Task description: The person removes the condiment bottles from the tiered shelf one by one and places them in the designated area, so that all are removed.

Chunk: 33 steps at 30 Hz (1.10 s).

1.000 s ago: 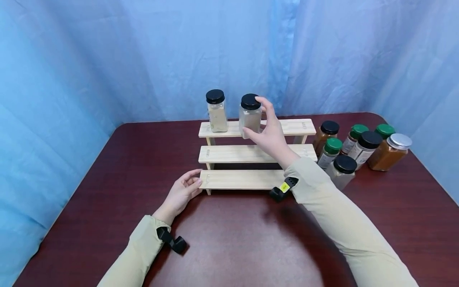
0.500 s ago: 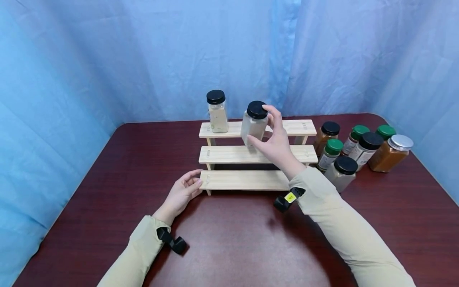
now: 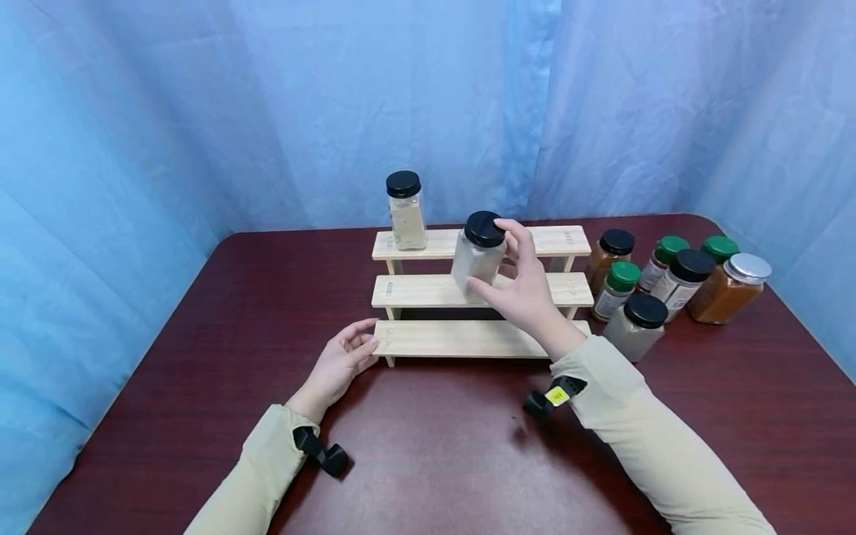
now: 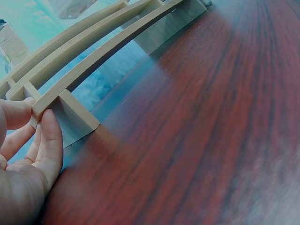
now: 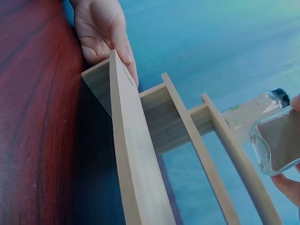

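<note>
My right hand (image 3: 528, 293) grips a glass spice jar (image 3: 475, 261) with a black lid and pale grey-beige contents, thumb on its front and fingers at the lid and far side. The jar leans slightly and overlaps the middle tier of a three-step wooden rack (image 3: 461, 339). In the right wrist view its glass base (image 5: 271, 150) hangs apart from the tier edges. My left hand (image 3: 337, 365) pinches the left end of the lowest tier, thumb above and fingers beneath, as the left wrist view shows. Another black-lidded jar (image 3: 408, 221) stands upright on the top tier's left.
Right of the rack several spice jars stand grouped on the dark red table (image 3: 167, 357), among them a black-lidded jar (image 3: 635, 327), a green-lidded one (image 3: 615, 291) and a silver-lidded orange-brown one (image 3: 727, 288). Blue curtains (image 3: 321, 111) hang behind and at both sides.
My right hand has brought the jar from the top tier forward and down, slightly rightward, to the middle tier. The left hand keeps its hold on the rack.
</note>
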Each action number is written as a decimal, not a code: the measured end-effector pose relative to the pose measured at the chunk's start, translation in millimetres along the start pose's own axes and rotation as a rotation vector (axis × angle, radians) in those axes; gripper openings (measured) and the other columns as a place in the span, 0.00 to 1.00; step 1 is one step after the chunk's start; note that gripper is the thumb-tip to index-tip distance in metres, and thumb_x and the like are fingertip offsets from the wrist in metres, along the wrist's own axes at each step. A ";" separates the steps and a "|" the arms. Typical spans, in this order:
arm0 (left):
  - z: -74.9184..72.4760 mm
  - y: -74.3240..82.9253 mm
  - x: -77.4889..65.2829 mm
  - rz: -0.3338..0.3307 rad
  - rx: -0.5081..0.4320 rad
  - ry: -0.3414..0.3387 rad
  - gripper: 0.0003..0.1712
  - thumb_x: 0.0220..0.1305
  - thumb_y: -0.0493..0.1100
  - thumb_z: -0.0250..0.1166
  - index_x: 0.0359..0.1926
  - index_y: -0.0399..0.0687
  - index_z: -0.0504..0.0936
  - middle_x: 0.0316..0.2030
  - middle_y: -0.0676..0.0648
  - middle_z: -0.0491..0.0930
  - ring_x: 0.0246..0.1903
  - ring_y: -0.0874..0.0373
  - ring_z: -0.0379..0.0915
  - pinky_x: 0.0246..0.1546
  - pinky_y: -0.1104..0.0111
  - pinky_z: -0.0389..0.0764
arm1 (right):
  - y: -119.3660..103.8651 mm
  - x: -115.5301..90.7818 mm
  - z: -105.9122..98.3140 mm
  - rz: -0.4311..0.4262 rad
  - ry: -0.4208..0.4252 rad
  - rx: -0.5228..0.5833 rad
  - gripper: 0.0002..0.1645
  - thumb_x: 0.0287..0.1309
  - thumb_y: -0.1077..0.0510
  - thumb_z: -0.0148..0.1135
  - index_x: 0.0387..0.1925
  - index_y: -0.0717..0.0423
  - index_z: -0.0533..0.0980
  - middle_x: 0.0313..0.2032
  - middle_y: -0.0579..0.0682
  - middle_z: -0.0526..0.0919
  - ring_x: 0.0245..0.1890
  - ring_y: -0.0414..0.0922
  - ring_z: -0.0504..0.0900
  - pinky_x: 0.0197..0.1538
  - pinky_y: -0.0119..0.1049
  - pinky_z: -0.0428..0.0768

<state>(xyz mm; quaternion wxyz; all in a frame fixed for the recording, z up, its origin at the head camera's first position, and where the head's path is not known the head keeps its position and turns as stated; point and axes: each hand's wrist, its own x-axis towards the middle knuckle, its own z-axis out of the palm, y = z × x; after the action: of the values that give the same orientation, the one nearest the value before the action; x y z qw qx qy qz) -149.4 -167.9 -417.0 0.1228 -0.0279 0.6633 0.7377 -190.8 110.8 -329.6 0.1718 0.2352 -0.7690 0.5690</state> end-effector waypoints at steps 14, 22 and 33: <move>-1.1 -1.8 -0.9 0.002 0.000 0.007 0.28 0.69 0.31 0.51 0.68 0.35 0.57 0.32 0.58 0.74 0.32 0.71 0.74 0.38 0.77 0.77 | -9.9 -25.1 -20.3 -0.169 0.023 0.041 0.51 0.37 0.82 0.66 0.61 0.64 0.51 0.55 0.53 0.73 0.50 0.30 0.74 0.50 0.24 0.75; -0.1 -1.2 -0.5 0.009 -0.002 -0.001 0.28 0.69 0.31 0.51 0.68 0.34 0.57 0.32 0.58 0.74 0.31 0.70 0.74 0.37 0.78 0.77 | -10.7 -35.3 -33.7 -0.222 0.013 0.075 0.53 0.33 0.84 0.66 0.61 0.67 0.50 0.55 0.33 0.70 0.51 0.33 0.75 0.50 0.25 0.76; 0.1 -2.1 0.5 0.013 -0.010 0.000 0.29 0.68 0.30 0.51 0.68 0.34 0.57 0.32 0.58 0.75 0.31 0.70 0.74 0.37 0.78 0.77 | -12.0 -49.3 -52.0 -0.272 0.008 0.072 0.46 0.51 0.60 0.70 0.59 0.70 0.48 0.57 0.35 0.71 0.52 0.34 0.76 0.49 0.25 0.76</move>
<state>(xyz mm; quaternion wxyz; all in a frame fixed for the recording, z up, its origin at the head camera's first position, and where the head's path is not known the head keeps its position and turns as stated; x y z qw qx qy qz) -149.4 -167.6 -419.2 0.1178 -0.0242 0.6597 0.7418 -143.3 165.9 -331.0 0.2418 0.3409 -0.7086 0.5685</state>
